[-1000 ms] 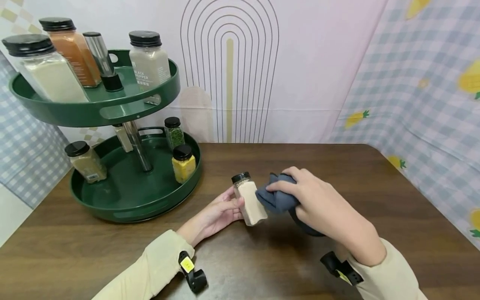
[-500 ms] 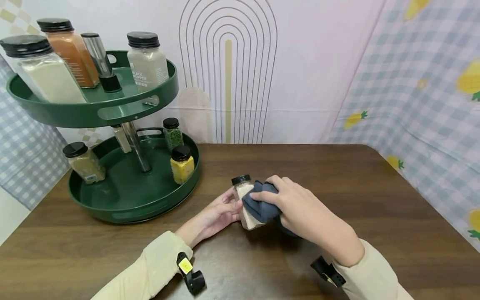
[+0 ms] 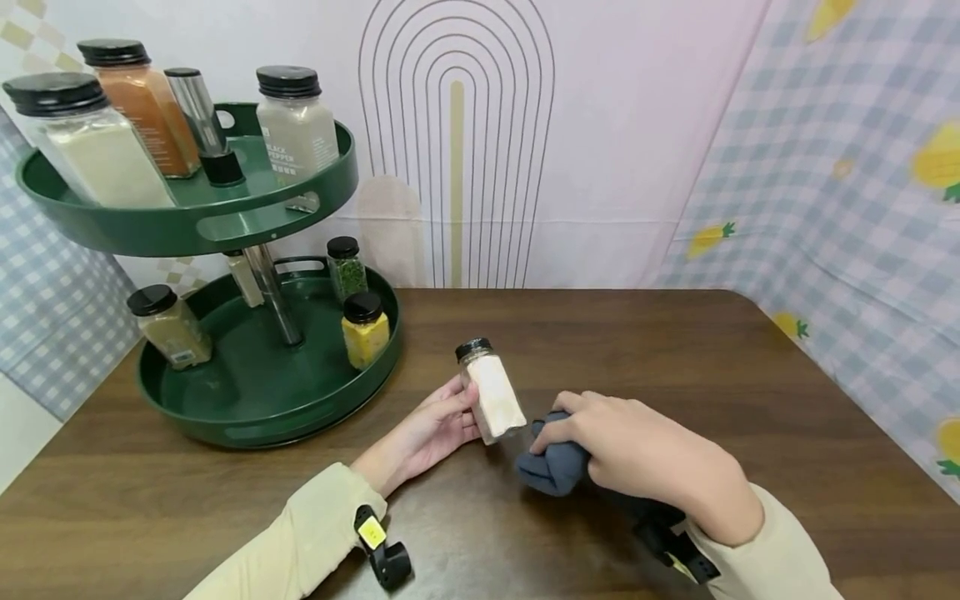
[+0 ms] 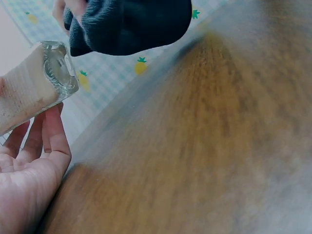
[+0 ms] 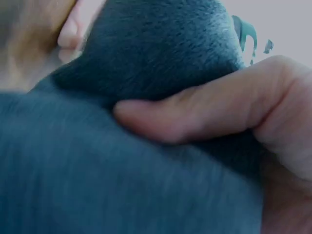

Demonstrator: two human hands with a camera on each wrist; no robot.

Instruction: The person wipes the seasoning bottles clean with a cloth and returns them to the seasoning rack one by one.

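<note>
A glass spice jar [image 3: 495, 396] with a black lid and pale powder inside is tilted above the table. My left hand [image 3: 435, 429] grips it by its left side, thumb in front; the left wrist view shows the fingers under the glass base [image 4: 61, 70]. To the right of the jar and a little lower, my right hand [image 3: 637, 442] grips a bunched dark blue-grey cloth [image 3: 553, 462]. A small gap separates cloth and jar. In the right wrist view the thumb presses into the folds of the cloth [image 5: 161, 48], which fills much of that view.
On the left of the wooden table [image 3: 600, 333] stands a two-tier green turntable [image 3: 255, 417]. Large jars and a metal grinder [image 3: 202, 125] stand on its upper tier. The lower tier bears several small jars, among them a yellow one [image 3: 365, 337] near its right rim.
The cloth went left onto the jar's face, then came away to the right and down. The jar is now slightly higher, with its front uncovered. My left hand keeps its grip.
</note>
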